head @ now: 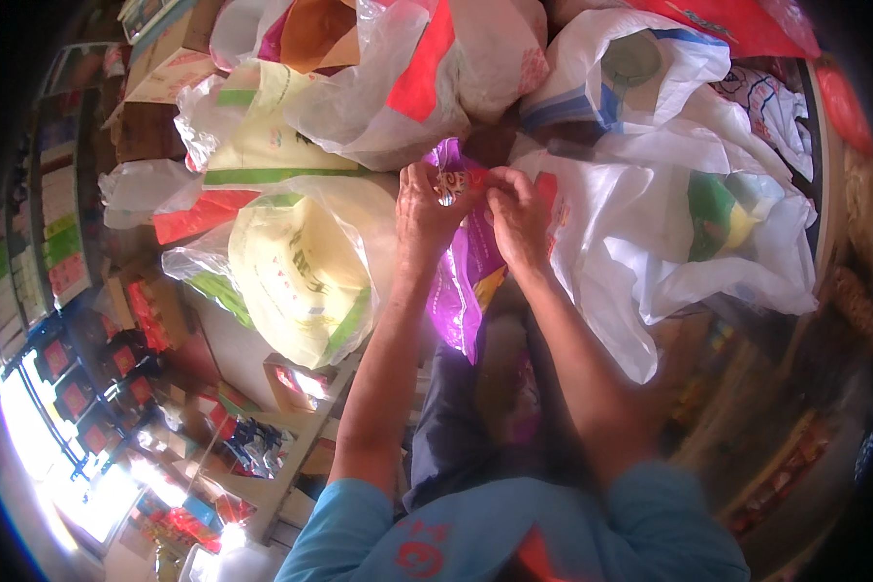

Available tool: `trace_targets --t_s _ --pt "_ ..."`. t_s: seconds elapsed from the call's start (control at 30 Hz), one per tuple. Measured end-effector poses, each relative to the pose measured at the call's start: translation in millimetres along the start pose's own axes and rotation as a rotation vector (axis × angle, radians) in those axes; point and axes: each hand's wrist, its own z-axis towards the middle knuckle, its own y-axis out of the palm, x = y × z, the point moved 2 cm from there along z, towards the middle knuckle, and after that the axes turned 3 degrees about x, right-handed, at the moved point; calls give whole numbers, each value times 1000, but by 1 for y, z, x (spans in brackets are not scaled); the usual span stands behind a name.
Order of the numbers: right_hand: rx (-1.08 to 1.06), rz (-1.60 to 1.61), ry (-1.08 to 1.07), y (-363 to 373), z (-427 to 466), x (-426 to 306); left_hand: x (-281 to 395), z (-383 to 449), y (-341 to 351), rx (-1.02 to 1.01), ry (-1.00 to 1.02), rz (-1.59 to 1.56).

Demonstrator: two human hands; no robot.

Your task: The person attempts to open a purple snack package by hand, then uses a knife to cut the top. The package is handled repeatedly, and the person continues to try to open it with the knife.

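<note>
A purple plastic packaging bag (451,298) with printed writing hangs in front of me between both forearms. My left hand (425,207) grips it near its upper part, fingers curled at the edge. Opposite, my right hand (515,214) pinches a red portion of the bag with thumb and fingertips. A patterned patch shows between the two hands. The bag's lower end dangles above my dark trousers (444,436). Whether anything is inside the bag cannot be seen.
To the left stands an open yellowish sack (302,269) lined with clear plastic. White plastic sacks (596,218) spread on the right, and another open sack (626,65) is behind them. Several bulging bags fill the far side. Shelves with boxes (62,218) line the left.
</note>
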Motion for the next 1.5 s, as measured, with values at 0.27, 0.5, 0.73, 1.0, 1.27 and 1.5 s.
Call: trace_targets --t_s 0.27,0.5,0.73,1.0,1.27,1.5 --pt "-249 48 -76 25 -9 7 -19 10 1 -4 -158 -116" --pt "-67 -125 -212 33 4 16 -44 7 -3 -200 -458 -769" --pt "-59 -292 -241 38 28 5 -61 7 8 -229 -597 -1074" --pt "-36 -360 -377 46 27 4 -53 9 0 -305 -537 -951" --pt "-68 -487 -443 52 31 8 -68 15 3 -296 -445 -811" --pt "-63 -685 -346 56 31 -14 -71 16 5 -274 -359 -685"
